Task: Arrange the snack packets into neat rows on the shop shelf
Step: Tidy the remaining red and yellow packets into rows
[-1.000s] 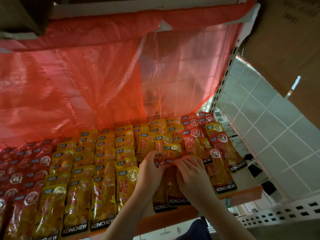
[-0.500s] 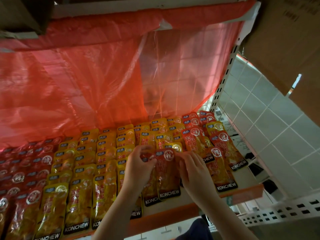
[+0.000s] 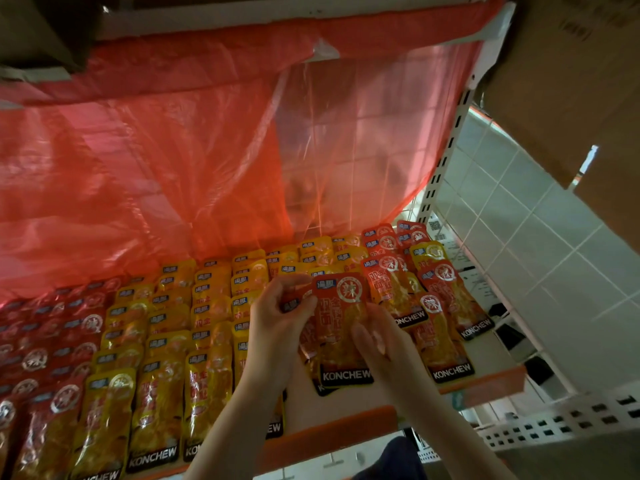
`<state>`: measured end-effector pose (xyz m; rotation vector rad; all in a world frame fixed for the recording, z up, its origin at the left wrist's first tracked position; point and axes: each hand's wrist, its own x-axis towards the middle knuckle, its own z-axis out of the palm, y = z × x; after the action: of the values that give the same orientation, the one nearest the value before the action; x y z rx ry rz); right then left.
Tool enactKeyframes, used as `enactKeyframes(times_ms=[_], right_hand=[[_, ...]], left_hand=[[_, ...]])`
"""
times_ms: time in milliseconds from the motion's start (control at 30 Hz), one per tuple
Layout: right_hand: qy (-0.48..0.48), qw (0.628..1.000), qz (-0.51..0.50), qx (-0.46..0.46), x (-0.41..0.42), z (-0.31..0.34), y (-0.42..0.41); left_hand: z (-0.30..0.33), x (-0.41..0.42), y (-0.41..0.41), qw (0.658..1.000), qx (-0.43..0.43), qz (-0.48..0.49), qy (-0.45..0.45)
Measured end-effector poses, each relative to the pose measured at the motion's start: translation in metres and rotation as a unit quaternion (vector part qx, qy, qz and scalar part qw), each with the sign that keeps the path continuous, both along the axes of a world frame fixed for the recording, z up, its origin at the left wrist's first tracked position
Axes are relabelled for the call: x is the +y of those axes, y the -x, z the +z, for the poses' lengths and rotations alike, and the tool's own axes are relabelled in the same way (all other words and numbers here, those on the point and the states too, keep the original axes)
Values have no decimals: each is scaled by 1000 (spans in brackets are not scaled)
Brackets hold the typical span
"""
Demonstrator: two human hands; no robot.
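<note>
A small stack of red KONCHEW snack packets (image 3: 341, 327) is lifted a little above the shelf (image 3: 332, 433). My left hand (image 3: 277, 327) pinches the stack's upper left corner. My right hand (image 3: 375, 337) grips its right side, lower down. Rows of yellow packets (image 3: 180, 341) cover the shelf left of my hands, and darker red packets (image 3: 45, 348) fill the far left. More red packets (image 3: 446, 306) lie overlapped to the right, some askew. A bare strip of white shelf shows under the held stack.
A translucent red plastic sheet (image 3: 173, 168) hangs behind the shelf. A white slotted upright (image 3: 446, 161) stands at the right, with tiled wall (image 3: 540, 237) beyond. Cardboard boxes (image 3: 571, 81) sit at upper right. A perforated lower shelf (image 3: 571, 417) juts out at bottom right.
Both hands have gathered red packets off the shelf front and raised them toward me. The camera has moved in slightly.
</note>
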<state>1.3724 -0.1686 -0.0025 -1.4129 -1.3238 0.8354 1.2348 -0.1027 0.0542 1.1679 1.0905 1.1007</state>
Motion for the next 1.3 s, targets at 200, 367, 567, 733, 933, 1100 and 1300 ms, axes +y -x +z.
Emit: enactKeyframes(times_ms=[200, 367, 567, 733, 933, 1100, 1300], right_hand=[[68, 995, -33, 65, -1, 1, 1], [-5, 984, -177, 27, 1, 9, -23], [-22, 960, -275, -39, 25, 4, -75], [23, 961, -267, -73, 47, -1, -95], [63, 953, -257, -148, 58, -10, -100], [86, 930, -251, -253, 53, -10, -99], [61, 928, -236, -280, 46, -7, -101]], left_hand=[[-6, -8, -15, 997, 47, -55, -19], [-19, -4, -18, 987, 146, -52, -41], [-42, -2, -17, 963, 255, -35, -79], [-49, -8, -21, 950, 292, -60, -96], [-56, -15, -30, 924, 352, -74, -132], [-60, -18, -33, 917, 371, -77, -125], [-59, -18, -30, 920, 365, -68, -126]])
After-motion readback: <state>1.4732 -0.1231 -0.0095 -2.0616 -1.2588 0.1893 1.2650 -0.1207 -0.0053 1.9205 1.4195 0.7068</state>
